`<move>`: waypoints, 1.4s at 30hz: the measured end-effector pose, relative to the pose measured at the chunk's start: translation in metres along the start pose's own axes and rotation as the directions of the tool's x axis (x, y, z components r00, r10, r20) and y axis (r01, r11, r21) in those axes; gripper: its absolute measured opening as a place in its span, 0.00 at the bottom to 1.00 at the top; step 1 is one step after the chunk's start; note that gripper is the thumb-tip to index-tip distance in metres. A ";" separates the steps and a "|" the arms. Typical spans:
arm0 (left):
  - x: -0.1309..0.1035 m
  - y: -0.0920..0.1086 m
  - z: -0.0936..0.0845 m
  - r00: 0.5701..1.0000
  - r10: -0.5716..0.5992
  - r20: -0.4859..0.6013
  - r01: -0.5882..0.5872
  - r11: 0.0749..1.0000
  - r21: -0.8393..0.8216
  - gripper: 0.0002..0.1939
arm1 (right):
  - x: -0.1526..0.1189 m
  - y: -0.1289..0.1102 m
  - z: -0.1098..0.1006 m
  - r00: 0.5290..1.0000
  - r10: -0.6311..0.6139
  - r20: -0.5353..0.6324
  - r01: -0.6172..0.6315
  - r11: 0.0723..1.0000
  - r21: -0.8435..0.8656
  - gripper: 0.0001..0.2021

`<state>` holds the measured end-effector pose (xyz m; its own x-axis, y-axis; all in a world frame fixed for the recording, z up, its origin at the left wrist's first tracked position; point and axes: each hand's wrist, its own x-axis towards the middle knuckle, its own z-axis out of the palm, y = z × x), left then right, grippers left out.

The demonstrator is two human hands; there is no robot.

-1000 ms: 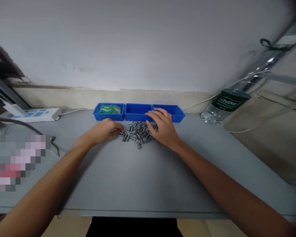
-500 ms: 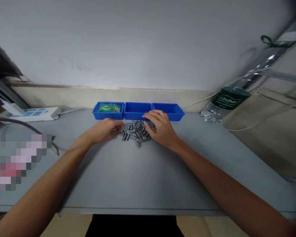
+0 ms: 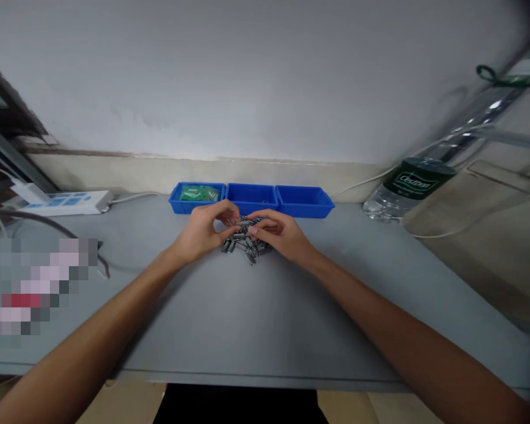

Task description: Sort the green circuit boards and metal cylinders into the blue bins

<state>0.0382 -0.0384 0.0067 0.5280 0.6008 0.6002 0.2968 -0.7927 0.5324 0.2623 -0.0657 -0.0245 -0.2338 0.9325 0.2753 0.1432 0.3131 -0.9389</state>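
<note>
A heap of small grey metal pieces (image 3: 249, 244), mostly short and cylindrical, lies on the table between my hands. At its left side is my left hand (image 3: 207, 229), with thumb and fingertips closed together on a small metal piece at the top of the heap. My right hand (image 3: 285, 235) reaches in from the right, its thumb and fingers bent together over the pieces; what they hold is too small to make out. Just behind stand three joined blue bins: the left bin (image 3: 193, 207) with a green-tinted bag (image 3: 196, 193) of metal pieces, the middle bin (image 3: 249, 207), and the right bin (image 3: 307, 209).
A white power strip (image 3: 77, 203) with a plug and cables sits at the left back. At the right back a large clear bottle (image 3: 386, 200) with a green label leans near a metal frame. The grey table (image 3: 256, 330) meets the wall behind the bins.
My left hand has moved right, onto the heap. The right hand has drawn back from the middle bin's front edge to the pieces, and its fingers have come closer to its thumb.
</note>
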 end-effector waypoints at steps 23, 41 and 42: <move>-0.007 -0.023 -0.030 0.869 -0.104 0.484 -0.049 0.955 0.293 0.09 | 0.007 0.016 -0.025 0.913 -0.381 -0.145 0.123 0.596 -0.793 0.27; -0.006 -0.030 -0.034 0.898 -0.104 0.427 -0.021 0.960 0.278 0.02 | 0.007 0.013 -0.025 0.898 -0.432 -0.085 0.207 0.583 -0.785 0.14; -0.005 -0.030 -0.032 0.918 -0.089 0.387 -0.019 0.963 0.268 0.02 | 0.006 0.010 -0.024 0.898 -0.431 -0.082 0.221 0.607 -0.763 0.14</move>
<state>0.0006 -0.0143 0.0067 0.7658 0.5825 0.2724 0.4891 -0.8026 0.3415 0.2851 -0.0528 -0.0275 -0.1925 0.7177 0.6692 0.7694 0.5336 -0.3510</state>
